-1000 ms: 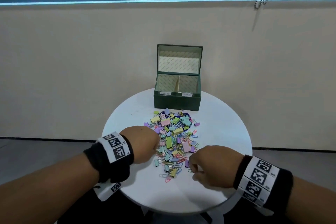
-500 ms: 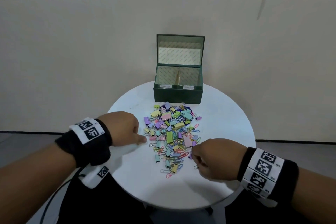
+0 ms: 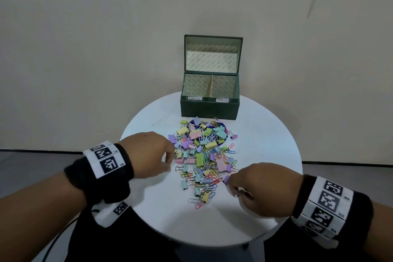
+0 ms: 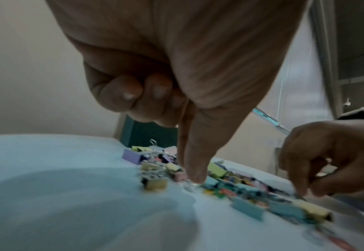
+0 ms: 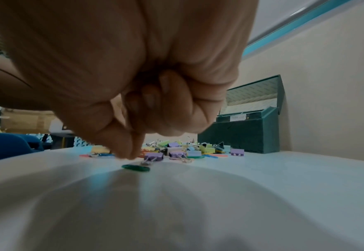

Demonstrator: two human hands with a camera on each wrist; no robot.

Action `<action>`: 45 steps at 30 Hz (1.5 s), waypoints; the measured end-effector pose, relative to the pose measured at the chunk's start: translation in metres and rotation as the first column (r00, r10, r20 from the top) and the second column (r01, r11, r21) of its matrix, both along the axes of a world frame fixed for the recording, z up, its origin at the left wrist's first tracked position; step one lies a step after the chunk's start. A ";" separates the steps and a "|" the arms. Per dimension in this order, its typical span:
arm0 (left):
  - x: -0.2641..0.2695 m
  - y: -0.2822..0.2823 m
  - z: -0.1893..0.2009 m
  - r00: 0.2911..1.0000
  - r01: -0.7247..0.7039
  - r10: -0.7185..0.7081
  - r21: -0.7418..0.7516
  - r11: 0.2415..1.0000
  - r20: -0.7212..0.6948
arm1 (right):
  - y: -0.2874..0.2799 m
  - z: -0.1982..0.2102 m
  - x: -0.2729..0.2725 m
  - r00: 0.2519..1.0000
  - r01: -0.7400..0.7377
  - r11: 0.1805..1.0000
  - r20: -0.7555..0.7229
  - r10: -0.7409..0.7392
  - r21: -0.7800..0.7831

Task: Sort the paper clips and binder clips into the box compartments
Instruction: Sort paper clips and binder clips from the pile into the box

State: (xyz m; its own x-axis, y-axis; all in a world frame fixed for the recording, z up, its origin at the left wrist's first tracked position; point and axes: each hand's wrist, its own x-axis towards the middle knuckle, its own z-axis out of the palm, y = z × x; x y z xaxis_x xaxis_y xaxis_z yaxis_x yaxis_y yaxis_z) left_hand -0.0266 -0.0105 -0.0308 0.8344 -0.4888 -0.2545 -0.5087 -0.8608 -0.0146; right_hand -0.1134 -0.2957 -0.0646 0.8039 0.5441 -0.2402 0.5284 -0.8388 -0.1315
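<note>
My left hand (image 3: pixel 148 154) has come back to the clip pile (image 3: pixel 204 155), forefinger and thumb closing on a clip, others curled. Right hand (image 3: pixel 258 189) pinches something small, unclear. Box (image 3: pixel 209 110) beyond them looks empty; sorting only begins

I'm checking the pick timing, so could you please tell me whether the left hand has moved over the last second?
Yes. The left hand first drew back from the clip pile towards the table edge, and is now back at the pile's left side.
</note>
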 end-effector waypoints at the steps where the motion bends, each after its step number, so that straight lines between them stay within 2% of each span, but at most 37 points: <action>1: -0.004 -0.005 -0.001 1.000 0.019 -0.019 0.001 1.000 -0.017 | 0.000 0.000 0.000 1.000 0.008 1.000 0.006 -0.008 -0.018; 5: -0.009 -0.021 -0.009 0.998 0.059 -0.058 0.025 0.998 -0.030 | -0.001 0.000 0.003 0.999 0.049 0.998 -0.018 -0.050 -0.034; 12: -0.010 -0.029 -0.008 0.995 0.098 -0.097 0.032 0.995 -0.033 | -0.001 -0.007 0.005 0.997 0.063 0.998 -0.048 -0.062 0.027; 18: -0.011 -0.037 -0.013 0.994 0.107 -0.106 0.094 0.990 -0.019 | -0.006 0.039 0.048 0.980 0.135 0.965 -0.176 -0.096 0.226; 21: -0.011 -0.036 -0.016 0.991 0.137 -0.136 0.089 0.987 -0.015 | -0.009 0.072 0.098 0.981 0.194 0.937 -0.039 -0.191 0.291; 25: -0.010 -0.031 -0.019 0.982 0.189 -0.188 0.035 0.981 -0.032 | 0.001 0.094 0.161 0.929 0.256 0.869 0.140 -0.342 0.423; 27: -0.005 -0.026 -0.020 0.975 0.215 -0.216 -0.009 0.976 -0.047 | 0.005 0.095 0.181 0.905 0.294 0.878 0.186 -0.382 0.377; 30: 0.005 -0.017 -0.015 0.973 0.205 -0.212 -0.076 0.976 -0.089 | 0.004 0.093 0.192 0.893 0.362 0.895 0.179 -0.413 0.262; 33: 0.020 -0.014 0.000 0.976 0.132 -0.160 -0.184 0.974 -0.146 | -0.004 0.085 0.176 0.870 0.301 0.876 0.268 -0.414 0.376; 35: 0.037 -0.018 0.014 0.978 0.075 -0.117 -0.238 0.968 -0.171 | -0.015 0.067 0.159 0.885 0.239 0.873 0.274 -0.376 0.426; 38: 0.071 -0.039 0.034 0.992 0.046 -0.077 -0.296 0.954 -0.096 | -0.032 0.033 0.135 0.943 0.286 0.928 0.100 -0.316 0.237; 40: 0.096 -0.063 0.044 0.998 0.016 -0.036 -0.343 0.939 -0.051 | -0.037 0.016 0.127 0.948 0.312 0.941 0.017 -0.317 0.134; 43: 0.132 -0.103 0.052 0.998 0.007 0.017 -0.352 0.936 0.066 | -0.036 0.004 0.124 0.945 0.326 0.938 -0.018 -0.327 0.119; 45: 0.148 -0.126 0.049 0.995 -0.019 0.050 -0.343 0.939 0.083 | -0.033 0.002 0.125 0.947 0.318 0.944 0.019 -0.321 0.093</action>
